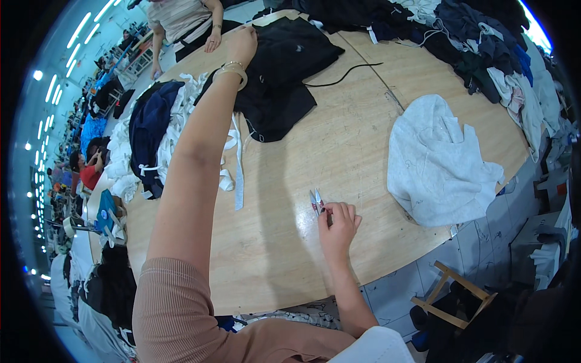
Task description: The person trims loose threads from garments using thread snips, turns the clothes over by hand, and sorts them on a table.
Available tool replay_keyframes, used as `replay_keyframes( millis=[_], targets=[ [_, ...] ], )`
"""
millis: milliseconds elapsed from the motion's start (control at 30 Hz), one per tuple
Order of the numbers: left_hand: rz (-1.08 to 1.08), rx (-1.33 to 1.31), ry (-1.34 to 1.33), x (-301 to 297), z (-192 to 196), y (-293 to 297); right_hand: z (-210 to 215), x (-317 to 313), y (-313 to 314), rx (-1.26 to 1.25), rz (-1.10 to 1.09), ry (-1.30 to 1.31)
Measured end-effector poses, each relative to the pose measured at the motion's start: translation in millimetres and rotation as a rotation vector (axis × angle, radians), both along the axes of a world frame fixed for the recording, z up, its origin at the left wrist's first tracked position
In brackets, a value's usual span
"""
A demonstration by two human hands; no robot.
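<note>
Left hand (242, 42) grips black garment (284, 72) at table edge (290, 302); right hand (339, 227) holds snips (316, 201).

Worktop (315, 157): fills the middle of the frame.
Garment (284, 66): upper centre, on the worktop, under the left hand (242, 43).
Cord (345, 74): just right of the garment.
Strips (233, 169): left of centre, below the garment.
Folded stack (151, 130): left edge of the worktop.
Snips (316, 201): centre, at the right hand (339, 227).
Crumpled garment (436, 163): right of centre.
Clothes heap (478, 42): upper right.
Stool (451, 296): lower right, on the floor.
</note>
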State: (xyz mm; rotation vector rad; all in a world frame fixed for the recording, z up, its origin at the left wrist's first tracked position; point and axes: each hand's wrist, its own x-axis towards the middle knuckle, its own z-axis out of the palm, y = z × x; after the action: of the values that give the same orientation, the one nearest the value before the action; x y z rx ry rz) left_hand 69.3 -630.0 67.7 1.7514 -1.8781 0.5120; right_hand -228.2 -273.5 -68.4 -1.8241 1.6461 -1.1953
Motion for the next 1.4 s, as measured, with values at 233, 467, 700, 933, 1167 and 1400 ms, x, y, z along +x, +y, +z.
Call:
replay_keyframes(
  millis=[233, 467, 700, 933, 1167, 1400],
  targets=[
    [-0.148, -0.079, -0.462, -72, -66, 75, -3, -1, 1, -0.028, -0.032, 0.027],
    [-0.048, 0.339, -0.215, -62, -33, 41, -7, 1, 4, -0.013, -0.039, -0.003],
    [0.100, -0.448, 0.017, 18, 160, 2, -2, 10, 5, -0.032, -0.002, -0.018],
    [-0.883, -0.075, 1.301, 23, 316, 87, -9, 0, 3, -0.018, -0.021, 0.006],
    [-0.876, -0.024, 1.514, 27, 357, 191, -9, -1, 6, -0.020, 0.006, 0.028],
    [-0.821, -0.162, 1.646, 97, 368, 252, 15, -1, 3, 0.027, 0.124, -0.476]
  ],
)
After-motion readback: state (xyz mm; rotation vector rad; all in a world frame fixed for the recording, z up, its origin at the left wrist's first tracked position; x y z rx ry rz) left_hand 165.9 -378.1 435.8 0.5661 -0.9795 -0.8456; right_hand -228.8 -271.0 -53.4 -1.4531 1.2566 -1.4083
